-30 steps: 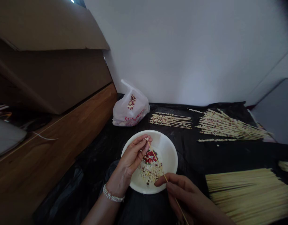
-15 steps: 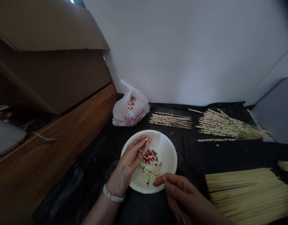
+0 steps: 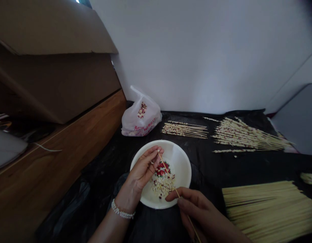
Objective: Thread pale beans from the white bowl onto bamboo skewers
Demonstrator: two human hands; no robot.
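We hold a thin bamboo skewer [image 3: 163, 162] slantwise over the white bowl [image 3: 183, 168], its tip up by the left fingers and its lower end running out of view below. Our right hand [image 3: 193, 205] is clamped on the shaft, thumb against index finger, near the bowl's closest rim. Our left hand [image 3: 144, 170], above the bowl, pinches a pale kernel [image 3: 158, 150] at the skewer's tip; whether the point has pierced it we cannot tell. The two hands are apart, joined only by the stick.

We judge the skewer very light and stiff along its length, though liable to bend or snap if pushed sideways, so the shaft is best gripped well back from the point. The kernel looks small, perhaps slippery, and may split under force; we would take it by its sides, with fingertips clear of the point.

Inside the bowl lies a pile of loose kernels [image 3: 164, 186]. Beyond it sit a plastic bag [image 3: 138, 126] and a bunch of filled skewers [image 3: 176, 129]; to the right, a larger filled bunch [image 3: 234, 136] and a mass of bare skewers [image 3: 269, 209] on black plastic sheeting [image 3: 209, 170]
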